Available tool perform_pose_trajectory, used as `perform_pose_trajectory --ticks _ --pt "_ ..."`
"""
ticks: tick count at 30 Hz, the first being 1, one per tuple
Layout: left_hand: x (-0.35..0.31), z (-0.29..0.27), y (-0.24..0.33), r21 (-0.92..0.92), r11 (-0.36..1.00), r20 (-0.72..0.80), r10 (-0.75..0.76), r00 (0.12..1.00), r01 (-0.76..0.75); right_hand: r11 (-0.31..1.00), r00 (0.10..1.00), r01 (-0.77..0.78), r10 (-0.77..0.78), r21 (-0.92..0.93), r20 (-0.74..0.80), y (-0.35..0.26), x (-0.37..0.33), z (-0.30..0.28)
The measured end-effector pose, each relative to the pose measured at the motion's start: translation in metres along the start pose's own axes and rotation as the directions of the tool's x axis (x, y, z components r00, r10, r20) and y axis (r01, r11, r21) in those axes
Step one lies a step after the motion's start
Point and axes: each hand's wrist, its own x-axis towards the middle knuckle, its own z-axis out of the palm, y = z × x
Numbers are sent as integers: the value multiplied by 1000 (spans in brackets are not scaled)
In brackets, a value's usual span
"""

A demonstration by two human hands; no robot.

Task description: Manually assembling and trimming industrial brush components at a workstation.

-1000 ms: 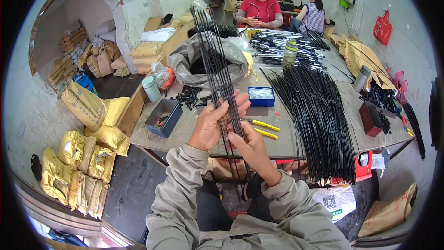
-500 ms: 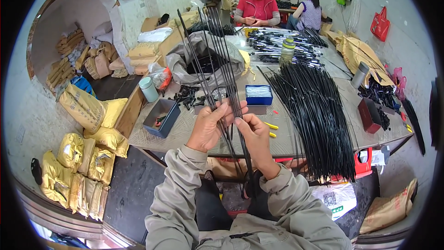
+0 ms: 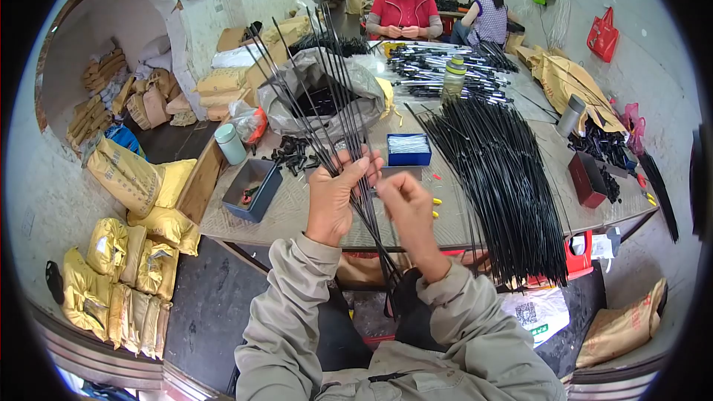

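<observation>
Well to the left of the fingers, I had a pale lidded cup [image 3: 230, 143] near the edge of the table [image 3: 293, 209], perhaps put there to leave room for the work. Closer to the left fingers stood an open blue-grey box [image 3: 266, 200], with small black parts [image 3: 288, 154] loose just beyond it, seemingly within easy reach. Beyond the fingertips sat a grey plastic bag [image 3: 282, 100], its mouth open.

My left hand [image 3: 330, 206] pinched a sheaf of long black strips [image 3: 369, 212], thumb in front and the other fingers behind; that low grip left the upper ends free to fan out, while the lower ends hung gathered below the fingers. Just right of them, my right hand [image 3: 412, 212] had its fingers curled in, but I could not tell whether they pinched a strip.

Beyond the right fingers stood a blue box [image 3: 409, 160] of white sticks; a yellow-handled tool [image 3: 437, 201] showed partly from behind that hand. Farther right lay a thick pile of black strips [image 3: 501, 186], overhanging the table's near edge, presumably for their length.
</observation>
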Motion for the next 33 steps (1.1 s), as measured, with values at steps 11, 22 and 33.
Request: perform_pose_trajectory --ticks 11,22,33 --pt "-1 -28 28 -79 979 -58 183 981 -187 624 918 183 -384 -760 -94 -41 133 -124" --pt "-14 -11 29 -29 998 108 65 992 -62 486 964 237 -11 -841 265 14 48 -108" --pt "-14 -19 40 655 756 204 -150 967 -21 887 751 -460 364 41 551 -40 -21 -16"
